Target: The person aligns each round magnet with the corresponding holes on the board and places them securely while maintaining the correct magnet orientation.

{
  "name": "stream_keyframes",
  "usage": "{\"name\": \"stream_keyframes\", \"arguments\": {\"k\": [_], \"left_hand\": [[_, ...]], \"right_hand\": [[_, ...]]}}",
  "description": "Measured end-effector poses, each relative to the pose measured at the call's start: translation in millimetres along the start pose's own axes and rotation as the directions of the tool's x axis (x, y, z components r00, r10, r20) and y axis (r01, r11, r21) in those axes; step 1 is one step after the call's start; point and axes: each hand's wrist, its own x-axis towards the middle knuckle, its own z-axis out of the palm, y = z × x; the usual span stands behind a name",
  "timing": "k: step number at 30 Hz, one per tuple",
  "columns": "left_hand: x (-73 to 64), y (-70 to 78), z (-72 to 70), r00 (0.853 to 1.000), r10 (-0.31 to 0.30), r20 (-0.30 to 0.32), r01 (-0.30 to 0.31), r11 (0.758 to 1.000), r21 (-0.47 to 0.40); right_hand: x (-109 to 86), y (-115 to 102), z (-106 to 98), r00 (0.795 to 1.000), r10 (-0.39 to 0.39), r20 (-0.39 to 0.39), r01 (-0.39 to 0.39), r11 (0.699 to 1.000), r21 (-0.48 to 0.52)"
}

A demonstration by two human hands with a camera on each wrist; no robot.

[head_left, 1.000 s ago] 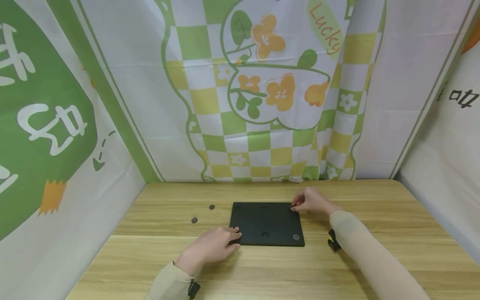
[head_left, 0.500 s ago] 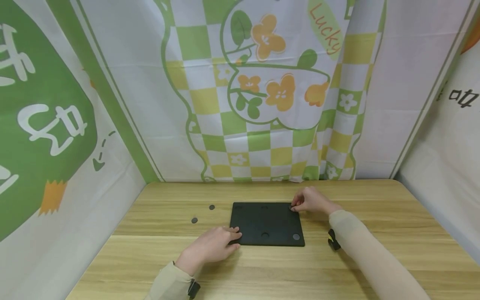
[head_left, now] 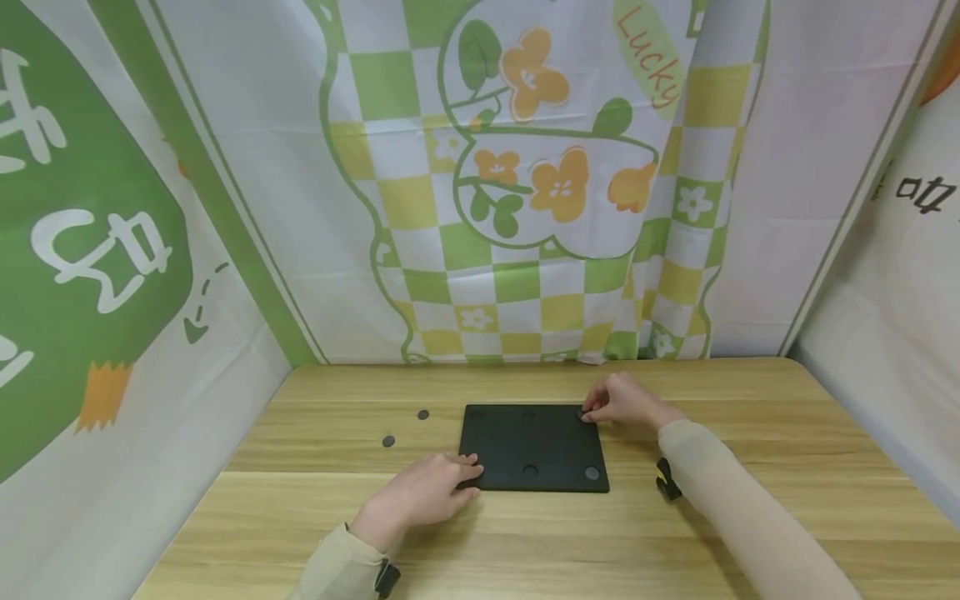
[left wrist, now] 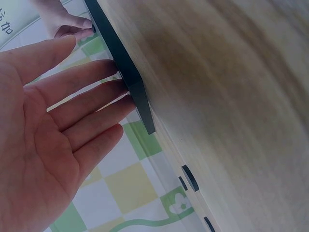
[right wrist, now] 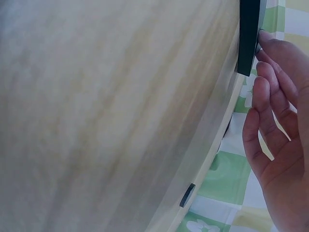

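A flat black rectangular board with round recesses lies on the wooden table. My left hand rests its fingertips on the near left corner; in the left wrist view the fingers of this hand are extended against the board's edge. At the far right corner my right hand pinches a small dark disc, mostly hidden by the fingertips. In the right wrist view, thumb and index finger of that hand meet at the board's surface. A grey disc sits at the near right corner.
Left of the board lie two loose dark discs, one farther back and one nearer. Another small dark piece shows on the table in the right wrist view. A patterned curtain hangs behind the table's far edge.
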Motion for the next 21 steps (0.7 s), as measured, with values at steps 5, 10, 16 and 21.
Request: {"name": "stream_keyframes", "arguments": {"k": [5, 10, 16, 21], "left_hand": [[-0.1, -0.3, 0.7, 1.0, 0.01, -0.016, -0.01, 1.0, 0.004], [-0.4, -0.1, 0.6, 1.0, 0.008, -0.014, -0.008, 1.0, 0.001], [0.3, 0.0, 0.1, 1.0, -0.007, 0.005, 0.007, 1.0, -0.009], [0.0, -0.2, 0.1, 1.0, 0.004, -0.006, -0.004, 1.0, 0.0]], "right_hand": [[0.2, -0.8, -0.2, 1.0, 0.018, 0.005, -0.018, 1.0, 0.001], [-0.4, -0.8, 0.3, 1.0, 0.013, -0.001, -0.013, 1.0, -0.008], [-1.2, -0.9, 0.8, 1.0, 0.006, -0.009, -0.006, 1.0, -0.006], [-1.7, -0.2, 0.8, 1.0, 0.004, -0.005, -0.004, 1.0, -0.006]]}}
